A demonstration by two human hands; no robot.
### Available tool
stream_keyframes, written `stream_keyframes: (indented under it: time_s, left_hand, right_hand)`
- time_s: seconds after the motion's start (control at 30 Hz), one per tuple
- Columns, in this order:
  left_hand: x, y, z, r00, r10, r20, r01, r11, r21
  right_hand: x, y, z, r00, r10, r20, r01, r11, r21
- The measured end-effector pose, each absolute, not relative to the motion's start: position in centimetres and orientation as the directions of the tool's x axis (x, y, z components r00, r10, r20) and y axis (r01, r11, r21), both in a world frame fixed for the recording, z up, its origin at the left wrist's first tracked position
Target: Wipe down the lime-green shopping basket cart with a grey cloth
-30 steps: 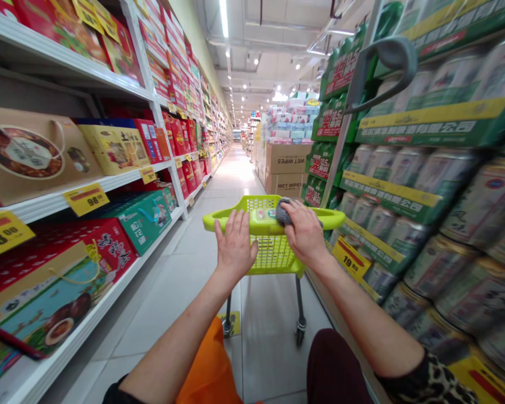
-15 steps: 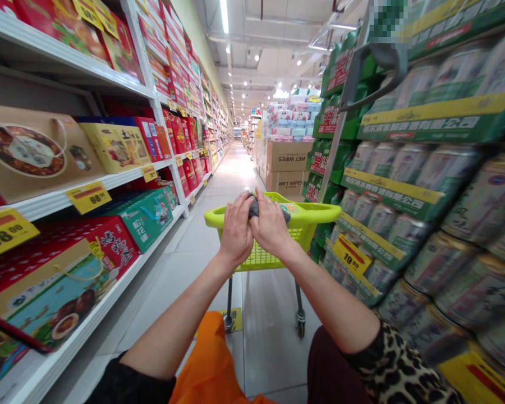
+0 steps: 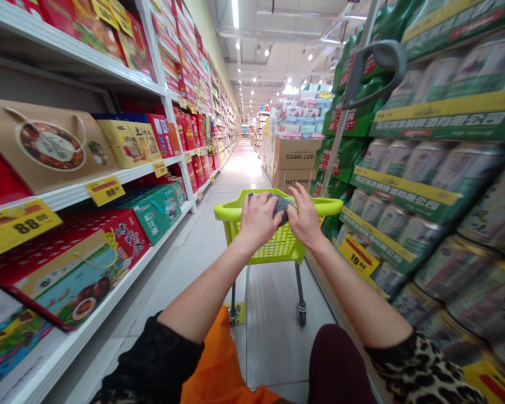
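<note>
A lime-green shopping cart (image 3: 330,206) stands in front of me, its basket showing a lattice wall. My left hand (image 3: 257,217) presses a grey cloth (image 3: 282,210) against the cart's near bar, its fingers bent over the cloth. Most of the cloth lies beneath that hand; its right end bulges out between my hands. Just to the right, my right hand (image 3: 305,217) has its fingers raised and stretched out, with the thumb side close to the cloth. Whether the thumb touches the cloth, I cannot tell.
Shelves with boxed goods (image 3: 50,146) run along the left. Stacked cans (image 3: 435,163) line the right, beside a pole with a grey hook-shaped handle (image 3: 349,84). Cartons (image 3: 294,154) stand ahead beside the tiled aisle (image 3: 248,163). An orange-clad knee (image 3: 214,359) is below.
My right hand has lifted off the cloth and shifted right, its fingers spreading. My left hand has moved right onto the cloth. The whole view has swung slightly left.
</note>
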State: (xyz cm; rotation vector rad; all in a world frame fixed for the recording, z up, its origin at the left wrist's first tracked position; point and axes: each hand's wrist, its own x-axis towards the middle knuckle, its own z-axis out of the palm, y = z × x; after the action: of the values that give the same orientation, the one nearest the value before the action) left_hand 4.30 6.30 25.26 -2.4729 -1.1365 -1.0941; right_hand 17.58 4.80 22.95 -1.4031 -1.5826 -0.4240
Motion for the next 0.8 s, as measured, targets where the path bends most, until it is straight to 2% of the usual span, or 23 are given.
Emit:
stream_keyframes:
  time_s: [0.07,0.13,0.27,0.4,0.67,0.8]
  left_hand:
    - [4.1,6.4,24.5,0.432,0.550,0.715,0.752,-0.657,0.051]
    - [3.2,6.9,23.9,0.419,0.542,0.729,0.764,-0.644,0.039]
    - [-0.4,8.3,23.7,0.338,0.564,0.754,0.810,-0.583,0.073]
    - [-2.5,8.9,24.1,0.260,0.599,0.757,0.843,-0.523,0.125]
    - [2.8,7.7,22.3,0.296,0.483,0.824,0.801,-0.596,0.063]
    - [1.1,8.9,21.8,0.364,0.406,0.838,0.755,-0.656,-0.009]
  right_hand:
    - [19.6,4.6,22.4,0.112,0.612,0.783,0.942,0.184,-0.279]
    - [21.1,4.6,21.8,0.107,0.631,0.768,0.962,0.128,-0.239]
    - [22.0,4.9,21.2,0.072,0.634,0.770,0.978,0.107,-0.179]
    - [21.4,5.6,21.3,0.106,0.630,0.769,0.980,0.067,-0.189]
    - [20.1,5.3,21.0,0.122,0.612,0.781,0.979,0.053,-0.194]
    - [21.2,5.0,21.2,0.080,0.602,0.795,0.979,0.103,-0.177]
